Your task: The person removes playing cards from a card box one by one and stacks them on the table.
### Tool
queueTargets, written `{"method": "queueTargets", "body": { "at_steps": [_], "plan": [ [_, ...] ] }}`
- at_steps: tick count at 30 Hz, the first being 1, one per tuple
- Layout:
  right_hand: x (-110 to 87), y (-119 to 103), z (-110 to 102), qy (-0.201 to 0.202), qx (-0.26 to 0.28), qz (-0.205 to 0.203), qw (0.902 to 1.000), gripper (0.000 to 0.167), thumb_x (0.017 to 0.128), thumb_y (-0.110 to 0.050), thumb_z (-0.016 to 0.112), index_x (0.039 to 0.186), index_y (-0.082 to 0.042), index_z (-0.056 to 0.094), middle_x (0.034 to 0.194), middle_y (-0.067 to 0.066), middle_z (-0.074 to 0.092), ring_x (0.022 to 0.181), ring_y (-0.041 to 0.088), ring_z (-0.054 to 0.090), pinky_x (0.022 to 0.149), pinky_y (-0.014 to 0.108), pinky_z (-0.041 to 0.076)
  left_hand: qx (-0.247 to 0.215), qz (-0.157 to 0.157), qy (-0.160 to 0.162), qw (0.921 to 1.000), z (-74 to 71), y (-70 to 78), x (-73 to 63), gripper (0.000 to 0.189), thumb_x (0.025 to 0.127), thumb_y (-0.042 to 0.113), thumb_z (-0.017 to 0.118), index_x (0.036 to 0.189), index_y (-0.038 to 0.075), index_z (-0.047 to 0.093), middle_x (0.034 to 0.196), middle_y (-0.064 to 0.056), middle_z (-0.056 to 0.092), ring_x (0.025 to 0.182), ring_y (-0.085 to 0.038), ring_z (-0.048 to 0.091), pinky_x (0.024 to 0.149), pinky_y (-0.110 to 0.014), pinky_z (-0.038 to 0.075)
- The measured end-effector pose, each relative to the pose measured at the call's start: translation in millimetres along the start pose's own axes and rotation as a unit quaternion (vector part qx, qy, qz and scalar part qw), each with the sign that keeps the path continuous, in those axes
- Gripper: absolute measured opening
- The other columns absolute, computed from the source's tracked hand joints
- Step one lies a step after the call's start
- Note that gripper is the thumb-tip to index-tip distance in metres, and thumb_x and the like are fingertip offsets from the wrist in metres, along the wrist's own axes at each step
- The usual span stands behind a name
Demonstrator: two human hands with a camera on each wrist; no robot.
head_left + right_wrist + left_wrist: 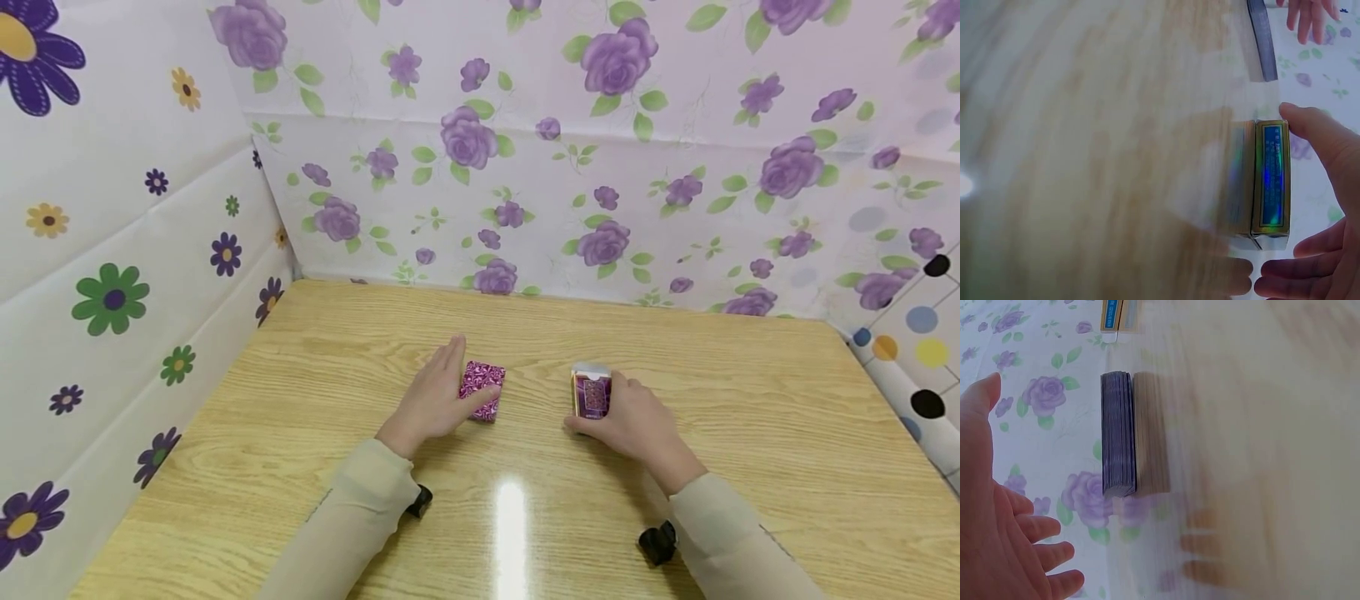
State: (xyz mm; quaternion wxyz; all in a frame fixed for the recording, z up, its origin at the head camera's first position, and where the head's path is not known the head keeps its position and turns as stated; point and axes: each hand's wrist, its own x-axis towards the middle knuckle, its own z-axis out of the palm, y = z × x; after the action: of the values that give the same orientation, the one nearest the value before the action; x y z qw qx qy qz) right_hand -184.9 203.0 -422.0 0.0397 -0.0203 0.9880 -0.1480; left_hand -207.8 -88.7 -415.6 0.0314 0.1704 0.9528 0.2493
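A deck of purple-and-white patterned playing cards (477,380) lies squared up on the wooden table. My left hand (433,398) is just left of it, fingers extended and thumb reaching across the deck in the head view. From the left wrist, the deck's dark edge (1118,434) shows apart from the spread fingers. A purple card box (593,397) lies flat to the right, its white end flap standing open. Around its right side is my right hand (637,417), thumb at the near end and fingers by the flap end. The right wrist view shows the box's shiny gold-and-blue side (1272,178).
The glossy wooden table (360,342) meets a wall of purple-rose sheeting (465,192) at the back. Flower-printed sheeting (112,375) borders the left, dotted sheeting (911,350) the right. Black wrist mounts (658,543) sit below both cuffs. A bright reflection marks the front.
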Motion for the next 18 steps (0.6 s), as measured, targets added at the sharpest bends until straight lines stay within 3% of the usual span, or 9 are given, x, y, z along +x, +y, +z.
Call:
{"method": "queueTargets", "body": {
  "at_steps": [5, 18],
  "plan": [
    [-0.6, -0.8, -0.8, 0.001, -0.007, -0.008, 0.9999, 0.106, 0.069, -0.063, 0.070, 0.136, 0.011, 0.035, 0.106, 0.025, 0.059, 0.081, 0.027, 0.058, 0.063, 0.041, 0.051, 0.001, 0.002, -0.003, 1.0000, 1.6, 0.4, 0.6, 0.096, 0.089, 0.068, 0.040, 0.151, 0.005, 0.003, 0.159, -0.012, 0.006, 0.147, -0.030, 0.011, 0.119, -0.043, 0.012],
    [-0.6, 8.4, -7.5, -0.021, -0.007, -0.042, 0.9989, 0.099, 0.071, -0.041, 0.075, 0.138, 0.017, 0.029, 0.118, 0.033, 0.054, 0.092, 0.034, 0.058, 0.081, 0.050, 0.052, -0.011, 0.003, -0.009, 0.9999, 1.7, 4.1, -0.4, 0.098, 0.088, 0.070, 0.039, 0.151, 0.004, 0.003, 0.159, -0.010, 0.004, 0.147, -0.029, 0.010, 0.119, -0.042, 0.012]
  ]
}}
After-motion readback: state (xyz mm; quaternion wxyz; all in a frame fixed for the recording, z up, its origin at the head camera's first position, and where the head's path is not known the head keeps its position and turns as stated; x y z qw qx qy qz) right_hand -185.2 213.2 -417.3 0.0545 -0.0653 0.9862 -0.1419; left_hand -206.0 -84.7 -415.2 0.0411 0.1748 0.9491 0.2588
